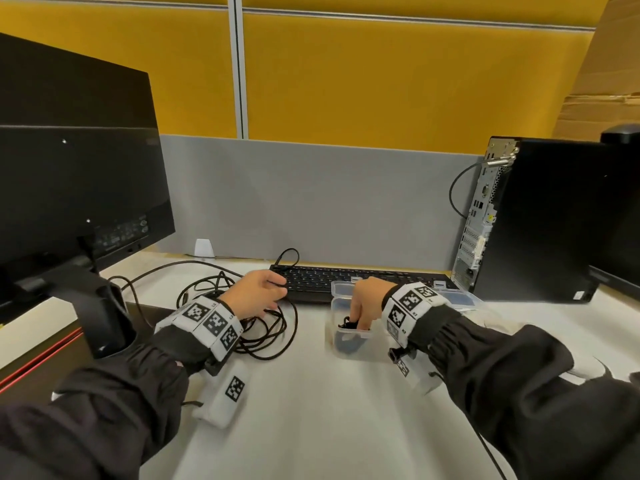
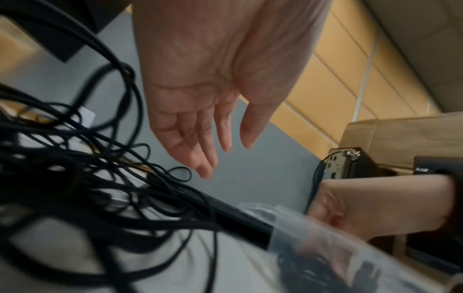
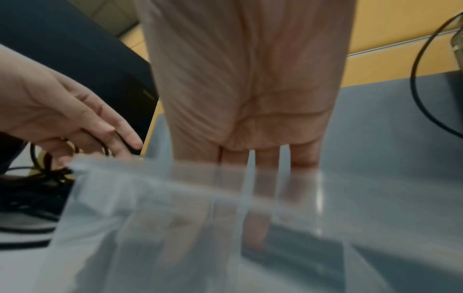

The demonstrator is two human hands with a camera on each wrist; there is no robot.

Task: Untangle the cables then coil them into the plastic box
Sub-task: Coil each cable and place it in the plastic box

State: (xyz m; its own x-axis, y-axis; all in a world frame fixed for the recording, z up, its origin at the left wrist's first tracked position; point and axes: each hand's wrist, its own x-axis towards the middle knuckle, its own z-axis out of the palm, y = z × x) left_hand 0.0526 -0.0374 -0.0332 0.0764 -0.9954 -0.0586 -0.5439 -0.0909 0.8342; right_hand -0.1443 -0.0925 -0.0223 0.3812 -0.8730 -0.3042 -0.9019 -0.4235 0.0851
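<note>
Black cables (image 1: 263, 327) beside translucent plastic box (image 1: 337, 303)

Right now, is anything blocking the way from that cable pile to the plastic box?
Nothing visible: bare desk lies between the cable pile and the plastic box. The right hand reaches into the open box.

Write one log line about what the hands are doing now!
right hand: fingers inside plastic box, pressing cable down | left hand: open above tangled cables | keyboard: behind
</note>
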